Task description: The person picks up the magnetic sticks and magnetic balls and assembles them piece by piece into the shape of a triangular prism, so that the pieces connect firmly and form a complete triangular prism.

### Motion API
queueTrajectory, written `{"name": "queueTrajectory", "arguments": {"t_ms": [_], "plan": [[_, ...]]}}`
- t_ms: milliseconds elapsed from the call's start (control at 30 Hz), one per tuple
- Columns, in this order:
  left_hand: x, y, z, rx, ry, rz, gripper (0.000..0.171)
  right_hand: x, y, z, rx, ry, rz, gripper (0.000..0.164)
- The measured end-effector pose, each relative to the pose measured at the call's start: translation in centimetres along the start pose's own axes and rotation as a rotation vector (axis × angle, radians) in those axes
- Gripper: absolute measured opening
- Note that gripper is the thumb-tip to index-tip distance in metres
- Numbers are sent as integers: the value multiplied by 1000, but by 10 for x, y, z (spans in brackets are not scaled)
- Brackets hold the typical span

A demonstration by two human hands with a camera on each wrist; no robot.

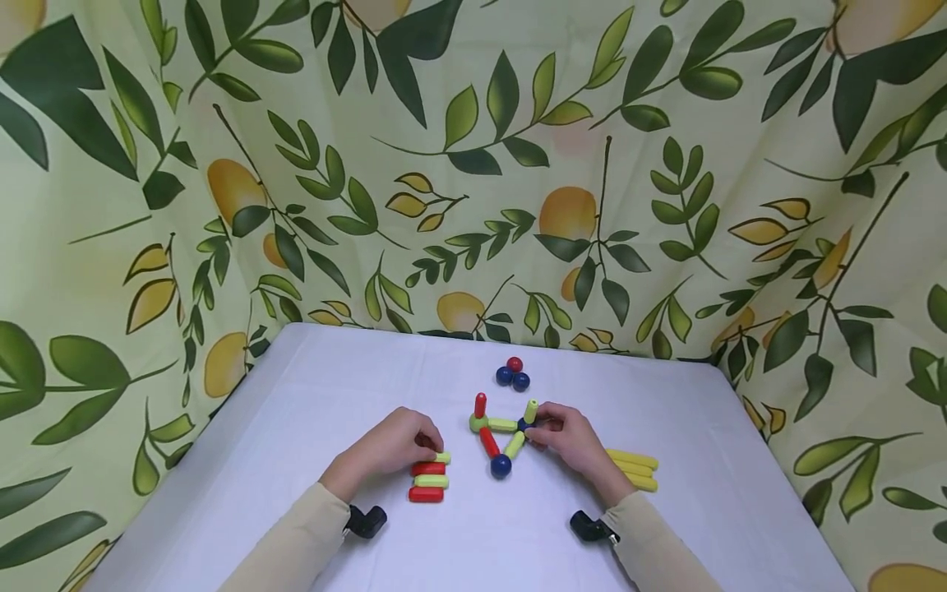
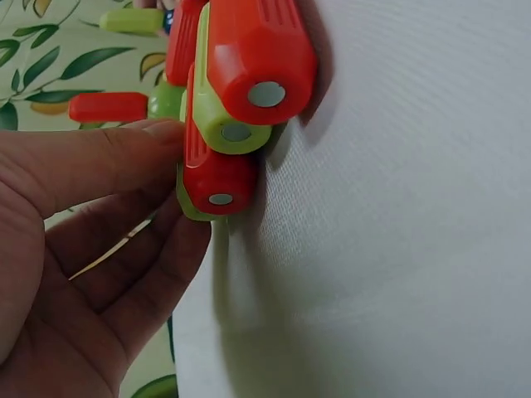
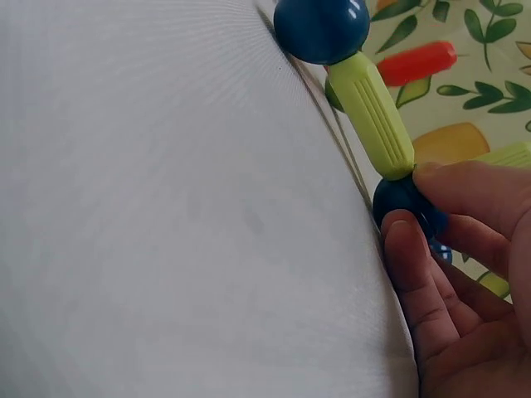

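Note:
A triangle of magnetic rods and balls lies mid-table, with a green ball (image 1: 478,423), a near blue ball (image 1: 501,466) and a right blue ball (image 3: 402,203) at its corners. A red rod (image 1: 481,404) and a light green rod (image 1: 531,410) stand up from the two far corners. My right hand (image 1: 565,436) pinches the right blue ball between thumb and fingers. To the left, my left hand (image 1: 395,448) pinches the farthest light green rod (image 1: 442,457) of a row of red and green rods. The near red rod (image 2: 261,62) shows its metal end in the left wrist view.
Beyond the triangle, a loose red ball (image 1: 515,363) sits with two blue balls (image 1: 505,376). Several yellow rods (image 1: 632,460) lie beside the right forearm. A leaf-patterned curtain (image 1: 473,205) hangs along the back and sides of the white table (image 1: 333,370).

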State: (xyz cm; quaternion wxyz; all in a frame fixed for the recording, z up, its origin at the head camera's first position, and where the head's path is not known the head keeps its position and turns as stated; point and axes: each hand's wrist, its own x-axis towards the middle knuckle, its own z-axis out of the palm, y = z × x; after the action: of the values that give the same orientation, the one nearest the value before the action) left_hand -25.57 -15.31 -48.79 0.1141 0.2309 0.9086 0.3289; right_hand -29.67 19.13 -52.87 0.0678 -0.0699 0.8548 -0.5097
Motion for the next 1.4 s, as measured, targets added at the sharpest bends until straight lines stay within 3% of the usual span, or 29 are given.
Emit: {"name": "queueTrajectory", "arguments": {"t_ms": [267, 567, 767, 900, 1233, 1400], "plan": [[4, -1, -1, 9, 32, -29, 9, -1, -1, 0, 5, -5, -13, 19], [7, 5, 2, 44, 11, -1, 12, -3, -3, 0, -8, 19, 13, 20], [8, 8, 3, 67, 24, -23, 13, -2, -3, 1, -10, 10, 21, 28], [9, 11, 2, 3, 66, -17, 17, -2, -3, 0, -3, -2, 28, 36], [16, 33, 3, -191, 199, 126, 28, -2, -5, 1, -30, -25, 2, 36], [24, 48, 14, -264, 203, 162, 25, -2, -2, 0, -48, -17, 0, 32]]}}
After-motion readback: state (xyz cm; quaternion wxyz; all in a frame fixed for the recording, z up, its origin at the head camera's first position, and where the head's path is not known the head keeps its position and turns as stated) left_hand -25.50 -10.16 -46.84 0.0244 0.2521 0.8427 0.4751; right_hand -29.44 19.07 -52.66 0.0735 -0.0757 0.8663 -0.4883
